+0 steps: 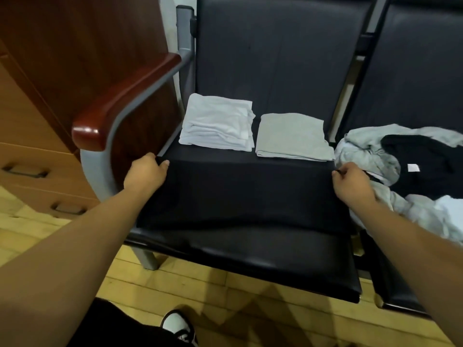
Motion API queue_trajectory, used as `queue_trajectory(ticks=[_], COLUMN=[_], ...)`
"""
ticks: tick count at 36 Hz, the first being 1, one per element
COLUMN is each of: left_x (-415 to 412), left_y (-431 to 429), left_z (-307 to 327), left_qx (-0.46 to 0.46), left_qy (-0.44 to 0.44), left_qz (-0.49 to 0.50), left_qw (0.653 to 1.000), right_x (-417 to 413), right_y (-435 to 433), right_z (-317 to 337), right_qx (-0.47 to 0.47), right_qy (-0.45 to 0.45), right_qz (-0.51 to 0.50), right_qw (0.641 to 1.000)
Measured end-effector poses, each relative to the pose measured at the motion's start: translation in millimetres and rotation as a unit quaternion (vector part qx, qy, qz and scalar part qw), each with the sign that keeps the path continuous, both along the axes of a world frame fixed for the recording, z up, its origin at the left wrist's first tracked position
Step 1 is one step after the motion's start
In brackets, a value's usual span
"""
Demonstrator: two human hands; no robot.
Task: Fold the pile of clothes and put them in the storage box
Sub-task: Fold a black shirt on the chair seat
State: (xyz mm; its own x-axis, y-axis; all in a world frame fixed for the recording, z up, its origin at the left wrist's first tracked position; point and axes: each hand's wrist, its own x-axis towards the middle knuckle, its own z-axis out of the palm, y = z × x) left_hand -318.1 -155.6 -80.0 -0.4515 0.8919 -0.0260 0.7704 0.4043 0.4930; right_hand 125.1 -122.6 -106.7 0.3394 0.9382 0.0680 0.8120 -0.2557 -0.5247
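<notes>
Black padded seat (263, 261), wood floor, cabinet at left. Left hand (146, 172) pinches far-left corner of black garment (240, 194) spread on seat; white folded stack (218, 121) and grey folded piece (293, 137) behind; right hand (352, 182) pinches far-right corner; unfolded pile (411, 171) on next seat.

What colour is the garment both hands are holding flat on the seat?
Plain black. The garment shows best in the head view.

text: none readable | white tag (413, 168) on black garment (431, 151): illegible
</notes>
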Motion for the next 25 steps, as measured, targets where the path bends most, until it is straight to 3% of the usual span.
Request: queue_trajectory(ticks=[4,6,9,13,15,18,25], left_x=[8,12,20,31,33,32,15], left_y=[-7,-11,-20,-35,-41,-46,-51], left_z=[11,18,30,38,39,42,55], left_qx=[-0.06,-0.103,-0.153,-0.181,-0.18,-0.14,-0.078], left_qy=[-0.008,-0.02,-0.035,-0.069,-0.069,-0.086,-0.211], left_qz=[0.016,0.014,-0.002,-0.032,-0.038,-0.034,0.01], left_qw=[0.998,0.994,0.988,0.98,0.981,0.986,0.974], right_x=[-13,-26,-51,-84,-93,-99,-114], right_y=[-16,-25,-45,-77,-88,-95,-99], right_z=[12,18,23,16,8,3,-2], right_qx=[0.076,0.088,0.044,-0.04,-0.062,-0.055,-0.035], right_qy=[-0.14,-0.149,-0.122,-0.137,-0.171,-0.155,-0.126], right_qz=[0.049,0.123,0.259,0.411,0.433,0.417,0.444], right_qw=[0.986,0.977,0.957,0.9,0.883,0.894,0.886])
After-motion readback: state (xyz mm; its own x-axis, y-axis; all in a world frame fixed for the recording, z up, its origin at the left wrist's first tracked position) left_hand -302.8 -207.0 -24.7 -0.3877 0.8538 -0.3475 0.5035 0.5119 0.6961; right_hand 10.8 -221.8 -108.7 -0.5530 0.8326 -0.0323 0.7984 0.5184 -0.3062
